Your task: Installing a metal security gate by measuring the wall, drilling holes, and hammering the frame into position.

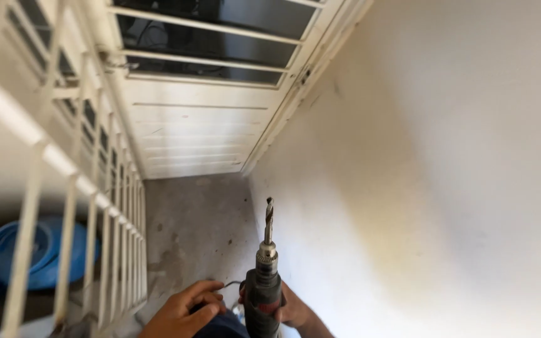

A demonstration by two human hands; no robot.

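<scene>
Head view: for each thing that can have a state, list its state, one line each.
Drill: held upright, bit pointing up, near the wall but not touching it.
Drill bit: seated in the chuck, tip free in the air.
Right hand: wrapped around the drill body from behind.
Left hand: beside the drill, fingers curled; what it grips is unclear.
White gate: shut against its frame.
Blue containers: lying behind the railing.

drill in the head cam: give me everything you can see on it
The power drill has a dark body with a red band, a silver metal chuck and a twist bit fitted. It stands nearly upright, bit tip pointing up, close beside the white wall without visibly touching it. The right hand wraps it from behind; the left hand sits just left, contact unclear. Its lower end is cut off by the frame.
</scene>
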